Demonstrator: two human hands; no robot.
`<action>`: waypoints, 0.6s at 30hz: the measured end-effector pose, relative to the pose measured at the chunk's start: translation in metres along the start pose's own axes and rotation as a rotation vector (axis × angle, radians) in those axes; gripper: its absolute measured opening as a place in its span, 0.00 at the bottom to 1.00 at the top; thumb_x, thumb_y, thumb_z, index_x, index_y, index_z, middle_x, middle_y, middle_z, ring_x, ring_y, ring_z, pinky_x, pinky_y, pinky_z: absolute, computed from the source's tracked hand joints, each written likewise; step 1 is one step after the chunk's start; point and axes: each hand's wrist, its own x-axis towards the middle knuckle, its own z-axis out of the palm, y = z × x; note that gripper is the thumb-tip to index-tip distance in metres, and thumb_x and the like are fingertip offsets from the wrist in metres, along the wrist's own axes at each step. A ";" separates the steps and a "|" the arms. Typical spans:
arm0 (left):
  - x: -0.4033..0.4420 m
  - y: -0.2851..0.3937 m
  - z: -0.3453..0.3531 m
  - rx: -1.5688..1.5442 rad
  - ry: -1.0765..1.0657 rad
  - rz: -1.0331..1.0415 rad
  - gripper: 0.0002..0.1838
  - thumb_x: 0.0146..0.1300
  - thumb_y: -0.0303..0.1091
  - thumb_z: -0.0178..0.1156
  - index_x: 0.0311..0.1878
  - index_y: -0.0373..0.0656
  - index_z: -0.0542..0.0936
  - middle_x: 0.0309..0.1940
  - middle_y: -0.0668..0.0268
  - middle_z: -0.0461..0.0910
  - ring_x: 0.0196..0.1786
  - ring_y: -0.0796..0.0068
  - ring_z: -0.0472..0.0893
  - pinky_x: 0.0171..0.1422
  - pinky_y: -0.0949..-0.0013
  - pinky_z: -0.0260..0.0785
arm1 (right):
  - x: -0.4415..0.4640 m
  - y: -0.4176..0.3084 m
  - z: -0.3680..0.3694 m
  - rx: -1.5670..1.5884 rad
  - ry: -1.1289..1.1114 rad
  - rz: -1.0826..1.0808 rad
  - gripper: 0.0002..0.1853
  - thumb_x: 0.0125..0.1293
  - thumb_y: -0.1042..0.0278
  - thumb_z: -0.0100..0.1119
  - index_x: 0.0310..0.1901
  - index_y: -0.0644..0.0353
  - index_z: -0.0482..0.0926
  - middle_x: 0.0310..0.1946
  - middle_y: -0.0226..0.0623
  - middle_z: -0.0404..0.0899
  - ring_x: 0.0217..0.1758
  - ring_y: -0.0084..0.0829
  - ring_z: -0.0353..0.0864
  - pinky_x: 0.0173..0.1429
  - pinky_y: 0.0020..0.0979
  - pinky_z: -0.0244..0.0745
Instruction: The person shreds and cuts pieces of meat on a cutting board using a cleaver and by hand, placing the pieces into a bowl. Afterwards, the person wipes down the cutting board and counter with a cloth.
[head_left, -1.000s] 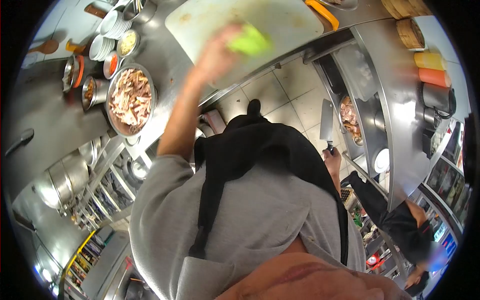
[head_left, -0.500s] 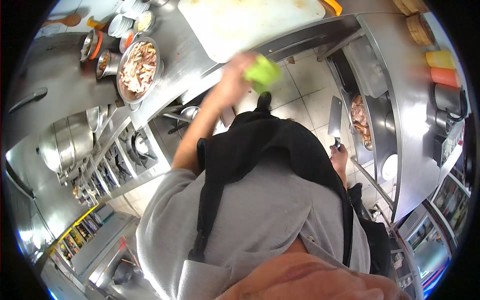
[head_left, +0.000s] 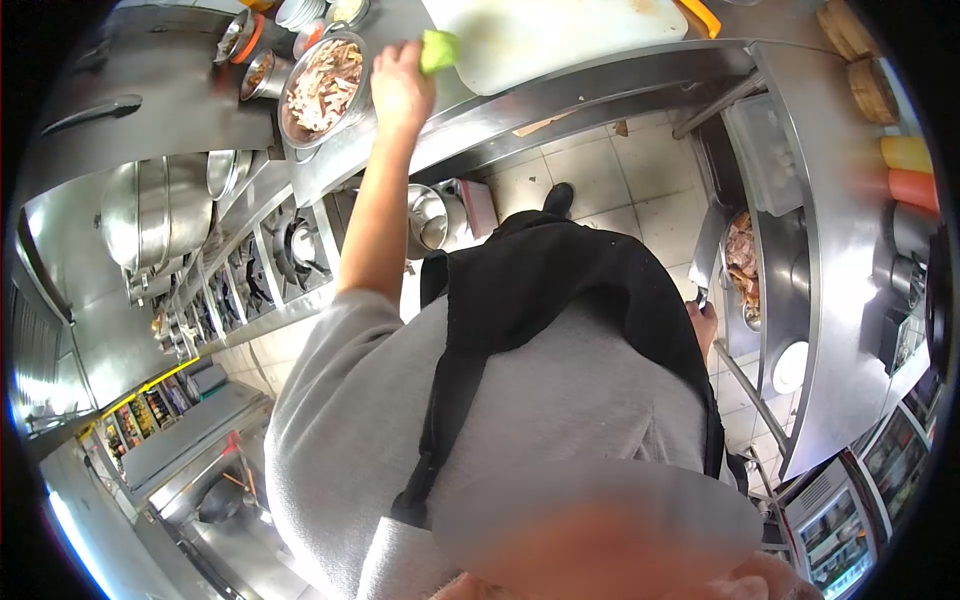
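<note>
My left hand (head_left: 400, 92) reaches over the steel counter with its fingers closed round a lime-green cloth (head_left: 439, 51). Just left of that hand stands a metal bowl (head_left: 296, 140) full of pale and brownish sliced strips. The cloth is close to the left edge of a white cutting board (head_left: 560, 45). Low at my side, my right hand (head_left: 704, 325) grips the handle of a cleaver (head_left: 708, 246). Its blade points forward, beside the shelf of the right-hand steel unit.
A tray of meat pieces (head_left: 742, 260) sits on the shelf near the cleaver. A metal rail (head_left: 748, 392) juts out beside my right hand. Gas burners (head_left: 300, 245) and a large steel pot (head_left: 160, 212) are at left. A yellow-handled tool (head_left: 703, 16) lies by the board.
My left hand has moved forward and left with the cloth, from over the floor to the counter. The cleaver's blade has turned and looks narrower. The whole view has shifted.
</note>
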 end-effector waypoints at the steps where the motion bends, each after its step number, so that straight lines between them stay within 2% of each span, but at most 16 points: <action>1: 0.007 -0.023 0.027 -0.060 0.179 0.042 0.20 0.63 0.32 0.65 0.60 0.43 0.83 0.55 0.49 0.82 0.62 0.44 0.80 0.68 0.49 0.73 | 0.000 0.001 0.002 0.014 0.003 -0.003 0.09 0.66 0.71 0.62 0.32 0.55 0.71 0.17 0.23 0.66 0.11 0.18 0.61 0.13 0.26 0.56; 2: 0.005 -0.042 0.057 -0.059 0.184 0.042 0.20 0.63 0.32 0.65 0.60 0.43 0.83 0.55 0.49 0.82 0.62 0.44 0.80 0.68 0.49 0.73 | 0.001 -0.001 0.005 0.016 0.002 -0.008 0.09 0.66 0.71 0.62 0.32 0.55 0.71 0.17 0.23 0.66 0.11 0.18 0.61 0.13 0.26 0.56; 4: -0.007 -0.057 0.087 0.062 -0.206 -0.425 0.21 0.67 0.34 0.61 0.62 0.43 0.82 0.58 0.48 0.83 0.65 0.46 0.79 0.72 0.50 0.70 | -0.002 0.002 0.005 0.102 -0.012 0.009 0.09 0.66 0.70 0.63 0.32 0.54 0.72 0.17 0.23 0.65 0.11 0.18 0.62 0.14 0.26 0.58; 6: -0.006 -0.050 0.053 0.064 -0.715 -0.464 0.23 0.69 0.38 0.59 0.65 0.42 0.81 0.61 0.49 0.83 0.66 0.51 0.81 0.73 0.55 0.69 | -0.005 0.003 0.001 0.043 0.010 -0.005 0.09 0.66 0.71 0.63 0.32 0.54 0.72 0.16 0.22 0.65 0.12 0.18 0.61 0.14 0.26 0.57; 8: -0.019 -0.015 -0.028 -0.491 -1.088 -0.174 0.26 0.68 0.42 0.62 0.66 0.41 0.80 0.61 0.49 0.84 0.65 0.54 0.82 0.71 0.58 0.71 | -0.004 0.007 0.004 0.013 0.048 -0.002 0.09 0.66 0.72 0.63 0.32 0.54 0.72 0.16 0.21 0.64 0.12 0.18 0.61 0.15 0.26 0.57; 10: -0.027 -0.016 -0.018 -0.835 -1.007 -0.106 0.28 0.67 0.46 0.64 0.67 0.42 0.80 0.56 0.51 0.87 0.62 0.55 0.85 0.67 0.59 0.73 | -0.019 -0.013 0.008 0.124 -0.010 -0.015 0.08 0.66 0.74 0.63 0.33 0.55 0.72 0.17 0.21 0.65 0.13 0.17 0.61 0.16 0.27 0.55; 12: 0.012 0.022 -0.043 -0.568 -0.732 -0.122 0.26 0.67 0.47 0.64 0.64 0.44 0.81 0.51 0.49 0.88 0.59 0.52 0.86 0.66 0.56 0.74 | -0.017 -0.008 0.011 0.112 0.014 -0.030 0.06 0.66 0.74 0.64 0.34 0.57 0.74 0.18 0.21 0.65 0.15 0.17 0.62 0.18 0.27 0.56; 13: 0.032 0.025 -0.032 -0.498 -0.543 -0.075 0.24 0.69 0.46 0.62 0.63 0.45 0.81 0.49 0.46 0.88 0.55 0.47 0.87 0.65 0.53 0.75 | -0.014 -0.002 0.012 0.099 0.015 -0.076 0.06 0.65 0.73 0.64 0.34 0.59 0.76 0.19 0.22 0.67 0.17 0.16 0.64 0.21 0.28 0.58; 14: 0.052 0.031 -0.022 -0.538 -0.403 -0.062 0.24 0.68 0.46 0.62 0.63 0.44 0.81 0.51 0.44 0.86 0.57 0.43 0.84 0.65 0.51 0.74 | -0.011 0.003 0.013 0.056 0.042 -0.112 0.07 0.64 0.73 0.65 0.32 0.59 0.75 0.19 0.22 0.68 0.19 0.17 0.64 0.22 0.28 0.59; 15: 0.074 0.038 -0.008 -0.399 -0.221 -0.019 0.25 0.67 0.46 0.63 0.63 0.43 0.80 0.56 0.46 0.83 0.61 0.44 0.82 0.67 0.50 0.72 | -0.014 -0.002 0.013 0.042 0.061 -0.107 0.07 0.64 0.73 0.65 0.31 0.60 0.75 0.19 0.23 0.68 0.18 0.17 0.65 0.22 0.28 0.60; 17: 0.120 0.034 0.058 -0.362 0.031 -0.120 0.25 0.65 0.44 0.65 0.63 0.44 0.79 0.59 0.47 0.80 0.66 0.44 0.77 0.70 0.48 0.70 | -0.023 -0.011 0.015 0.076 0.074 -0.056 0.08 0.64 0.72 0.65 0.32 0.60 0.75 0.18 0.24 0.69 0.15 0.19 0.66 0.20 0.29 0.60; 18: 0.143 0.025 0.107 -0.312 0.173 -0.156 0.26 0.64 0.43 0.66 0.63 0.43 0.79 0.59 0.48 0.80 0.64 0.44 0.79 0.68 0.48 0.72 | -0.036 -0.026 0.015 0.108 0.074 -0.019 0.08 0.65 0.72 0.65 0.33 0.61 0.75 0.18 0.25 0.70 0.14 0.20 0.66 0.19 0.29 0.61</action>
